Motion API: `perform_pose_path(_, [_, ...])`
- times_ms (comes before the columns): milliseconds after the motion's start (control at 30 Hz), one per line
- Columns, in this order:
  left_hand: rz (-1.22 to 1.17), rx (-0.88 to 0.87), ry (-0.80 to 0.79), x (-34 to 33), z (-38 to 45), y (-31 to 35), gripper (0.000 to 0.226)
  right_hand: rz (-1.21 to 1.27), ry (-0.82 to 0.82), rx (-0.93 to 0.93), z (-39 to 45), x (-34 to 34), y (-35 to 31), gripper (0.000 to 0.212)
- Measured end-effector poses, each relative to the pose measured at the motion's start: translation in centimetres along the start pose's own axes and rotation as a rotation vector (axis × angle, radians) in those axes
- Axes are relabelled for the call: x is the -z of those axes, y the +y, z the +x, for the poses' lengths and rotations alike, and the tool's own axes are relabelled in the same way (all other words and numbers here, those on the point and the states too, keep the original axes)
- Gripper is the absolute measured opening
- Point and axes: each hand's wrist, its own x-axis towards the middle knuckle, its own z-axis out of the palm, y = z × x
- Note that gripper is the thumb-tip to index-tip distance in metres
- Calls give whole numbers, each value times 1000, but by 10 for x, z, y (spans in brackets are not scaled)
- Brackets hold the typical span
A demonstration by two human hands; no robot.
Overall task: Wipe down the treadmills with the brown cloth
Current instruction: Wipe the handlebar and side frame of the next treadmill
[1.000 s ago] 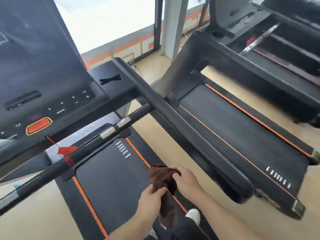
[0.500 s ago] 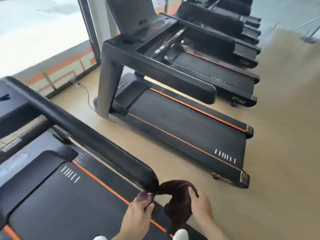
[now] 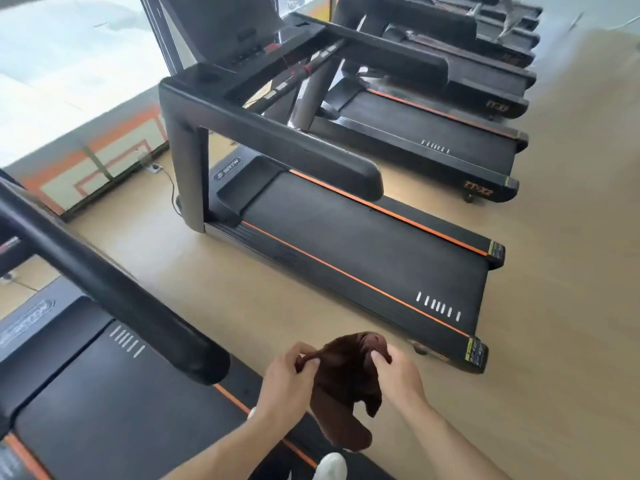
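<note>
near treadmill [image 3: 104, 420]: bottom left, person stands on its deck; its right handrail [image 3: 114, 292] ends just left of the hands.
left hand [image 3: 289, 386]: fingers curled, pinching the left top edge of the brown cloth [image 3: 346, 386], palm turned inward, forearm coming up from the bottom edge.
cloth: held in mid-air between both hands, bunched at the top, rest hanging loose over the deck edge and floor [image 3: 242, 292]; touching no treadmill.
right hand [image 3: 398, 379]: thumb and fingers pinching the right top edge, level with the left, a short gap between the two.
next treadmill [image 3: 363, 251]: right of the gap of floor, not yet touched by the cloth, probably the next target.
step: looks like refolding the cloth. Advice: fold into a flat pad with a clean face out, no trailing corner, then wipe rail end to end in one direction.
risk: loose tail could snag or drag on the floor.
</note>
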Motion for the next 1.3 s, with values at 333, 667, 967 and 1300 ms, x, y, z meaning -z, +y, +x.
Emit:
perform_pose_path(333, [-409, 186, 24, -24, 43, 47, 15, 431, -414, 121, 6, 21, -72, 23])
perform_pose_path(667, [-548, 228, 27, 17, 135, 80, 17, -116, -135, 298, 107, 49, -142, 27])
perform_pose_path(967, [-561, 136, 129, 54, 212, 110, 26, -297, 265, 274, 204, 122, -217, 27])
perform_pose_path(1300, [-738, 49, 521, 38, 327, 211, 16, -234, 609, 773, 422, 202, -307, 36])
